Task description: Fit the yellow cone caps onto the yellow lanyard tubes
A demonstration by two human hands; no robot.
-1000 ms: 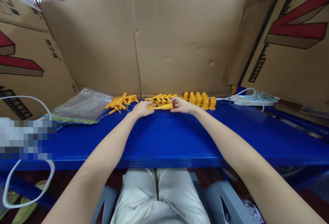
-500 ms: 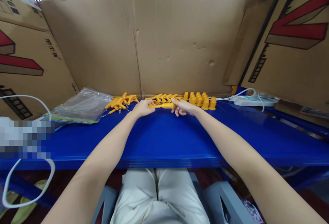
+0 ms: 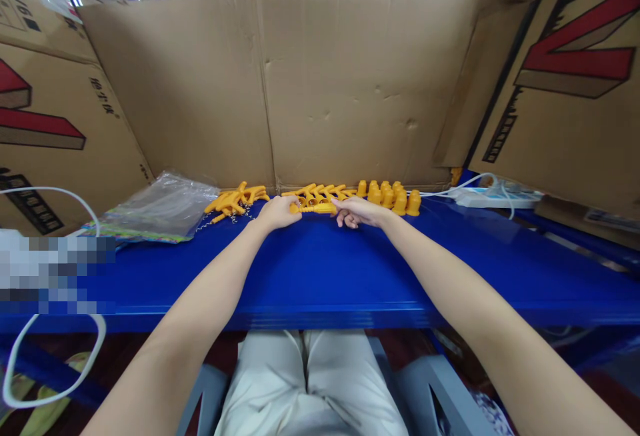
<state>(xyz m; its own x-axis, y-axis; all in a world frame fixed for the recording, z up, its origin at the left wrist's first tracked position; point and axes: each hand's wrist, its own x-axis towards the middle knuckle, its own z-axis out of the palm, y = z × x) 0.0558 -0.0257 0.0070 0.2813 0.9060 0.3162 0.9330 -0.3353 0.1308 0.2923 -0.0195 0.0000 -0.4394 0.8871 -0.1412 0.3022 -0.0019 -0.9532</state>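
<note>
**Yellow rod held at both ends, far edge of blue bench**

A slim yellow plastic rod [image 3: 317, 209], smooth and ridged along part of its length, is held level just above the blue table [image 3: 320, 276], near its far edge. The rod's left end is enclosed by the left hand [image 3: 278, 213], fingers curled shut around it. Its right end is pinched by the fingertips of the right hand [image 3: 358, 211]; the remaining fingers are folded under the palm.

Just behind the rod, a loose heap of forked yellow parts [image 3: 320, 191] is seen. A second heap [image 3: 234, 199], with thin wire springs mixed in, lies to its left. Rounded yellow caps [image 3: 393, 197] are stood upright in a tight cluster to the right.

The table top is glossy, hard and flat. It is walled at the back and sides by creased brown cardboard [image 3: 350, 83]. A crinkled clear plastic bag [image 3: 160, 208] lies at far left, a white power strip [image 3: 493, 194] at far right. Between hands and near edge, a broad band of bare blue surface is left open.
</note>
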